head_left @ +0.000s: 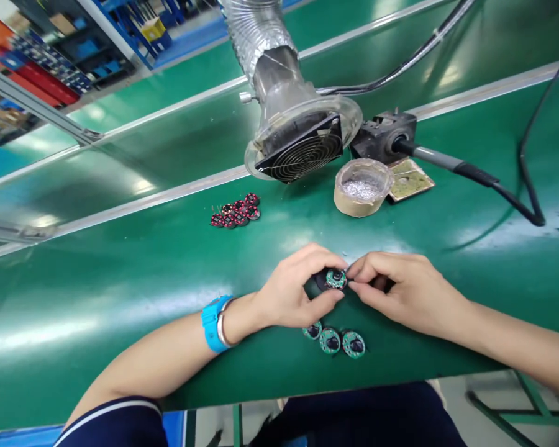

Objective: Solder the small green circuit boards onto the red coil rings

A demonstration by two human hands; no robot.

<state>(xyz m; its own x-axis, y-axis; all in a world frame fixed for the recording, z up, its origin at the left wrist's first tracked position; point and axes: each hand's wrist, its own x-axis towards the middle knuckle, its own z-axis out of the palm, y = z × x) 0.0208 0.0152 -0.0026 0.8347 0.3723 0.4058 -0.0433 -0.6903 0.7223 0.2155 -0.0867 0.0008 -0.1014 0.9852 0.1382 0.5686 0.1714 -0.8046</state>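
Observation:
My left hand [302, 285] is closed round a small round green circuit board [336, 279] with a black part on top, gripping it between thumb and fingers over the bench. My right hand [394, 288] pinches at the board's right edge; what its fingertips hold is too small to make out. Just below my hands lie several similar round boards [330, 341] with black centres, one partly covered by my left hand. A blue watch [215, 323] and a bangle sit on my left wrist.
Several small red-and-black coils [235, 212] lie grouped at the back left. Overhead hangs a fume extractor [305, 149] on a foil duct. A soldering iron [428, 156] rests in its stand, beside a tape-ring tub [361, 189] of silvery bits and a yellowish sponge [412, 180]. The iron's cable loops right.

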